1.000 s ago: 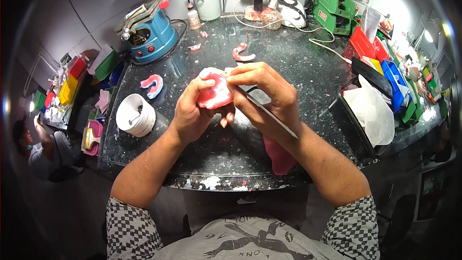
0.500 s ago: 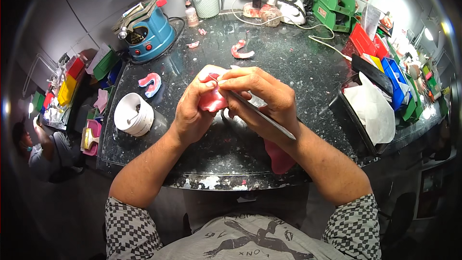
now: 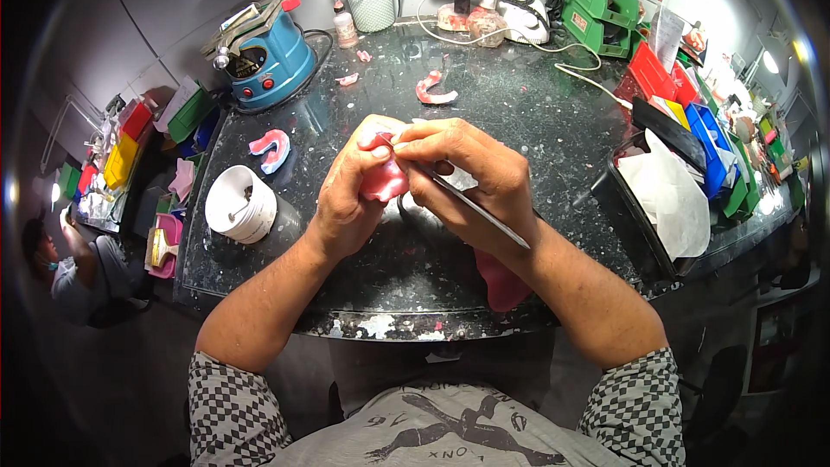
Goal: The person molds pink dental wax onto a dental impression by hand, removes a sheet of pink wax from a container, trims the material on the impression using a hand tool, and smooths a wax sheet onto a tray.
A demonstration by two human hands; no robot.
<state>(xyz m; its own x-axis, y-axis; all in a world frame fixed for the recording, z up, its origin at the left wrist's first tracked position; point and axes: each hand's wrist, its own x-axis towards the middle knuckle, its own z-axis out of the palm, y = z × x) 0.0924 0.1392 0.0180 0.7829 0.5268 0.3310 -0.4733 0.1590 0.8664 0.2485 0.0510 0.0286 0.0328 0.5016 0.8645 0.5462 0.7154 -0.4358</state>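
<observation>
Over the middle of the black worktop, my left hand [image 3: 342, 190] is closed around a glossy pink wax piece [image 3: 384, 182] that looks like a denture base. The fingers cover much of its outline. My right hand [image 3: 488, 175] grips a slim metal wax knife [image 3: 486, 216] like a pen, its handle slanting back toward my right wrist. Its tip meets the wax near my left thumb, though the fingertips partly hide the contact. Beneath my right forearm lies a pink wax sheet [image 3: 501, 287], partly covered.
Left of my hands stand a white tub [image 3: 223, 209] and a pink-and-blue horseshoe-shaped piece [image 3: 279, 142]. A pink-and-white one [image 3: 439, 99] lies farther back. A blue machine [image 3: 281, 78] occupies the back left. At right is a black tray [image 3: 637, 229] with white paper. Another person [image 3: 65, 264] sits far left.
Little differs. My right fingers and the wax knife have shifted very slightly against the pink wax, while my left hand keeps its hold.
</observation>
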